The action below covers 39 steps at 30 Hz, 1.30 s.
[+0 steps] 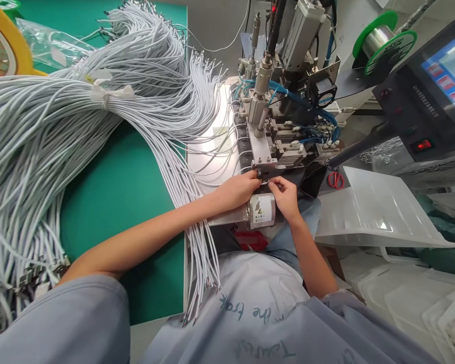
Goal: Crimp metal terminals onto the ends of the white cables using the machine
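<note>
My left hand (243, 188) is closed in a pinch at the front edge of a bench machine (263, 136). Close beside it, my right hand (286, 196) pinches with thumb and forefinger. A short pale stretch of white cable (265, 182) shows between the two sets of fingertips; its tip is too small to make out. Other white cables run from the left into the machine's row of black slots (244, 146). Under my hands sits a clear container with a white label (262, 209). A large tied bundle of white cables (144, 108) lies to the left, partly beneath my left forearm.
A green mat (109, 192) covers the left table. At right stand a solder wire spool (379, 43), a control screen (449, 71), red-handled scissors (335, 180), a dark phone-like slab (313, 179) and a translucent plastic sheet (379, 207). A yellow reel (7, 40) is at far left.
</note>
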Available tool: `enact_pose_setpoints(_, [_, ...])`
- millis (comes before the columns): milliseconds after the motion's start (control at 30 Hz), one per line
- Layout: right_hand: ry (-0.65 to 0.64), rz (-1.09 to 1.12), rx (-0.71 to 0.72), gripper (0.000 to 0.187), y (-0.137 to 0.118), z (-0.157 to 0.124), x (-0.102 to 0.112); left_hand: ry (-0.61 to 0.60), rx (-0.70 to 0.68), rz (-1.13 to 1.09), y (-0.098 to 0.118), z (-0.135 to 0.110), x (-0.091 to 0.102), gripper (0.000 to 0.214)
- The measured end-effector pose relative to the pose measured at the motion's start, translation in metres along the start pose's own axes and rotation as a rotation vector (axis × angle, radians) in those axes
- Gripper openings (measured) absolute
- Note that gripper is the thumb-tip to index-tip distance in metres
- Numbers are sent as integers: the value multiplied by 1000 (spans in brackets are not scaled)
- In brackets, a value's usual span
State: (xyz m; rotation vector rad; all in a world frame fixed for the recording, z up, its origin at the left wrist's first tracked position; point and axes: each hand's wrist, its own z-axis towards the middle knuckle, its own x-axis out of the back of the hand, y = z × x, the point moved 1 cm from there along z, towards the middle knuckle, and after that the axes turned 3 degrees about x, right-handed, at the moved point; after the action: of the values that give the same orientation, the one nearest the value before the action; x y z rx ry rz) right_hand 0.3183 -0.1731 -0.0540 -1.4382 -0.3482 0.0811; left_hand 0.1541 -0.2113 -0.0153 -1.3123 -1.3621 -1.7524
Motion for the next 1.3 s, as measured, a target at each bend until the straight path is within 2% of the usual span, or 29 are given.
enact_pose_setpoints(233, [28,61,-104,18,13,5,-5,-25,-8,71,-5,-2,-3,39])
enact_pose_setpoints(600, [3,56,-165,16,3,6,-1,3,-90,170,0,-4,5,30])
enact_pose_setpoints(767, [-22,99,-288,16,2,9,0,-54,-99,231,-1,-3,5,28])
enact_pose_setpoints(867, [-37,125,-355,17,2,12,0,-35,-116,249,-3,-3,4,27])
enact_pose_setpoints(1300, [-72,118,-327,19,3,12,-4,-29,-119,280,0,-3,4,25])
